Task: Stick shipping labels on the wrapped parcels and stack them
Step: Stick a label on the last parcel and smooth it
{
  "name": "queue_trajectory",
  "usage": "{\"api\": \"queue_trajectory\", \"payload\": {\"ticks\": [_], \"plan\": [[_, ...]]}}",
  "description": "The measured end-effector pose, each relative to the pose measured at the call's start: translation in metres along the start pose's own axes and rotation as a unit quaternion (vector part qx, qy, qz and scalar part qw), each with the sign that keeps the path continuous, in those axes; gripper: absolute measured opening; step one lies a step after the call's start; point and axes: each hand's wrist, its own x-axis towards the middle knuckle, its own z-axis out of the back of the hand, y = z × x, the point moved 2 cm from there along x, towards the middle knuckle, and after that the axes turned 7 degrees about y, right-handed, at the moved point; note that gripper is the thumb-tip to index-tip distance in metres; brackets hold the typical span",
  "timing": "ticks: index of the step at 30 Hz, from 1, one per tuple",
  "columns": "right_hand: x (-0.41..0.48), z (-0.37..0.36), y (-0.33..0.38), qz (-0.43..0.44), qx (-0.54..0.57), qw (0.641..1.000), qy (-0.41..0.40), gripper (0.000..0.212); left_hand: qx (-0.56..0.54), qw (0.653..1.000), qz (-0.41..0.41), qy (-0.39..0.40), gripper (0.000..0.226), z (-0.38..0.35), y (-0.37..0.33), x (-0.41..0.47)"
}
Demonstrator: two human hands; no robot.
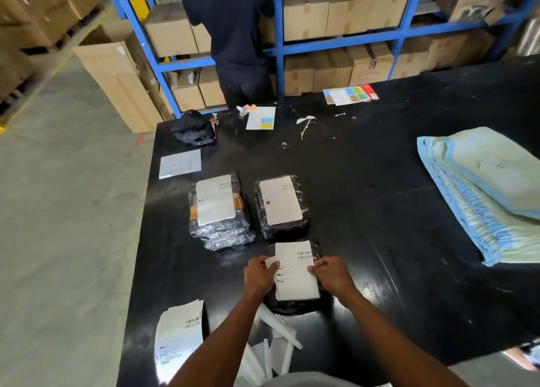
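Nearest the person, curled strips of peeled backing paper (277,345) litter the edge of the black table (380,211), with a pile of unused shipping labels (178,337) lying to their left. A loose strip could be dragged under a parcel or catch on exposed adhesive. Just beyond, the left hand (260,275) pinches the left edge of a shipping label (295,272) and the right hand (333,272) pinches its right edge, holding it over a black-wrapped parcel (292,305) that lies directly beneath. Whether the label has yet stuck down cannot be told. The upper left corner appears bent back at the left thumb, so it could fold onto itself, and the printed barcode could crease if one side lands before the other. The wrap looks glossy and wrinkled, so the label is likely to trap air or lie skewed unless it is smoothed from one edge. Farther on, a stack of labelled parcels (219,211) sits left of a second labelled parcel (282,205), close together. The stack's lower layers jut out unevenly, so another slippery parcel set on top might slide off. Beyond lie a sheet of small blank stickers (180,163) and a black cap (193,128).
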Motion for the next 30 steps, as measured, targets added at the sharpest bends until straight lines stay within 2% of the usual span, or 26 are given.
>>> {"api": "queue_trajectory", "payload": {"ticks": [16, 30], "plan": [[0.012, -0.003, 0.001, -0.034, -0.012, 0.999, 0.000, 0.029, 0.021, 1.000, 0.005, 0.007, 0.024, -0.012, 0.008, 0.022], [0.014, -0.004, 0.001, -0.042, -0.054, 0.998, -0.007, 0.024, 0.013, 0.999, 0.031, 0.009, 0.029, -0.016, 0.013, 0.025]]}}
